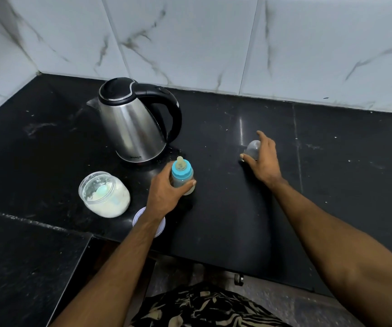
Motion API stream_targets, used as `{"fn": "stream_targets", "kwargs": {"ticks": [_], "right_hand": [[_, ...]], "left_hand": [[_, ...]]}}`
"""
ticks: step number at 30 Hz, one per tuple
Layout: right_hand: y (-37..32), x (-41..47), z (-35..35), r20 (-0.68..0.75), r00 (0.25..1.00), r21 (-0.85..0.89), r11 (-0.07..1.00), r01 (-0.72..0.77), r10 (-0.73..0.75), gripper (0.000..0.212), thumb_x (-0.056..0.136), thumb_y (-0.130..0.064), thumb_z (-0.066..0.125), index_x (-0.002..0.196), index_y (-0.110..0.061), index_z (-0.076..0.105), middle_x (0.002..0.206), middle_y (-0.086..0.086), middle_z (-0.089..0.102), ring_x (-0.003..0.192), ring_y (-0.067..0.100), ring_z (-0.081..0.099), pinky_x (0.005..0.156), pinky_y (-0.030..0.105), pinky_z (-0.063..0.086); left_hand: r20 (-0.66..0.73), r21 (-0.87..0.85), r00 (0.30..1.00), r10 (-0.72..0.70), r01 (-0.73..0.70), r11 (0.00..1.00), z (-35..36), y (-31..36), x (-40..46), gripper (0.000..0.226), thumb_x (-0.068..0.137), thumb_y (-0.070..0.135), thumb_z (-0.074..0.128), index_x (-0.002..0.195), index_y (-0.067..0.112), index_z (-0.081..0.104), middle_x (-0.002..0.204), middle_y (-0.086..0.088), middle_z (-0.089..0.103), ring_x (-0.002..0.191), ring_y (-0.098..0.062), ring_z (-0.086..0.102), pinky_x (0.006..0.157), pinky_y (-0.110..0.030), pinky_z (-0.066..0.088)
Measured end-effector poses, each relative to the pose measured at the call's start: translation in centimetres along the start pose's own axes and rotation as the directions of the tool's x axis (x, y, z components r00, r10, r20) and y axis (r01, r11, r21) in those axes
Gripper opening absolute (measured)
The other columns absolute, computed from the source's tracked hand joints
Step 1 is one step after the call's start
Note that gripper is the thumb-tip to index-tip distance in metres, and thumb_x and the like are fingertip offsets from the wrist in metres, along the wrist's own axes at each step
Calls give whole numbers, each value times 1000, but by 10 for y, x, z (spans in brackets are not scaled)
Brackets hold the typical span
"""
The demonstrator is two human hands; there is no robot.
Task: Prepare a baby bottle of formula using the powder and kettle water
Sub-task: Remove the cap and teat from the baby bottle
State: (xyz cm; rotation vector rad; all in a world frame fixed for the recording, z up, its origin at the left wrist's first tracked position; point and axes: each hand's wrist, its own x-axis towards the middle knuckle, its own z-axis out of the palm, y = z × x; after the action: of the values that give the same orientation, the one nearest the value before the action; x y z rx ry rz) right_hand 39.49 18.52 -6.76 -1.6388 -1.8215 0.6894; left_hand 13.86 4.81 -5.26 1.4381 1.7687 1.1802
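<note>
Lid (160, 228): a white disc lies flat at the counter's near edge, half hidden under the left forearm. Parked there, I'd say, to keep the jar open for scooping.
Jar (104, 194): open, standing just left of the lid, white powder inside and what looks like a pale scoop resting in it.
Left hand (166, 193): fingers and thumb curl round the bottle's body, holding it upright on the counter. A steadying grip, probably so the top can be worked next.
Bottle (182, 177): centre of the counter, just in front of the kettle, blue collar and teat on. Whether there's anything in it, I can't tell.
Right hand (263, 158): out to the right, well apart from the bottle, fingers loosely curved over the clear cap, thumb at its near side. It looks like the cap is being set aside, out of the way.
Cap (253, 149): a small clear dome on the counter under that hand.
Kettle (138, 121): steel, black lid shut, handle towards the right, handy for that hand.
Counter (331, 185): glossy black stone, dusted with pale specks, joints visible.
Wall (190, 38): white marble-look tiles with grey veins meeting in a corner at back left.
</note>
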Motion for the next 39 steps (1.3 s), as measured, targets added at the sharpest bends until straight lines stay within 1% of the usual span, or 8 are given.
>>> {"fn": "stream_targets", "kwargs": {"ticks": [4,8,12,23,29,33,36,39], "right_hand": [[-44,-22,9,-216,954,66,972,227,-208,63,90,-33,70,140,-7,42,139,11,46,130,21,43,110,38,38],[-104,-69,31,-98,927,205,904,375,-362,53,88,-41,68,129,-10,54,125,2,55,117,14,52,102,31,44],[-129,-92,56,124,933,237,924,301,-336,65,81,-47,75,133,-16,51,129,-2,55,118,10,51,101,25,44],[-133,-92,80,50,967,294,929,225,-251,39,81,-40,76,112,-19,64,103,-9,69,95,5,62,90,34,52],[-126,-79,67,209,924,276,926,258,-320,48,84,-33,77,123,-10,61,121,1,67,104,-4,51,117,32,22],[-124,-59,50,388,829,341,898,278,-404,52,82,-33,79,127,-13,62,128,-5,63,129,7,50,114,30,35],[-124,-46,44,471,762,316,891,325,-445,46,80,-36,80,120,-18,65,115,-4,67,112,11,61,99,40,50],[-123,-55,51,366,841,170,917,361,-399,55,75,-54,77,119,-25,62,115,-10,55,106,6,54,98,39,48]], "left_hand": [[2,-1,1000,0,0,1000,0,-1,0,52,74,24,87,120,19,62,102,19,68,96,5,64,82,-9,49],[-5,-10,1000,-29,29,1000,1,1,-1,48,75,22,86,116,21,62,97,16,70,90,4,66,78,-10,50],[-1,25,998,-56,56,998,1,4,-1,37,79,16,81,108,27,61,85,22,64,79,18,60,68,-3,43],[27,38,995,-92,91,995,-2,1,5,39,82,16,78,118,16,64,96,16,65,85,5,61,71,-3,45],[90,-28,993,-73,75,997,-9,-2,6,48,77,16,83,121,19,64,105,9,71,96,-4,67,84,-23,57],[117,-39,991,-68,73,997,-10,-4,9,52,74,19,86,121,17,64,106,5,72,98,-9,69,87,-33,58],[142,-37,987,-78,84,996,-12,-4,11,53,71,23,88,118,19,65,105,5,73,97,-12,69,87,-37,58],[160,-29,983,-94,100,995,-13,-3,10,52,74,20,86,121,19,63,108,6,71,101,-9,67,91,-36,57]]}}
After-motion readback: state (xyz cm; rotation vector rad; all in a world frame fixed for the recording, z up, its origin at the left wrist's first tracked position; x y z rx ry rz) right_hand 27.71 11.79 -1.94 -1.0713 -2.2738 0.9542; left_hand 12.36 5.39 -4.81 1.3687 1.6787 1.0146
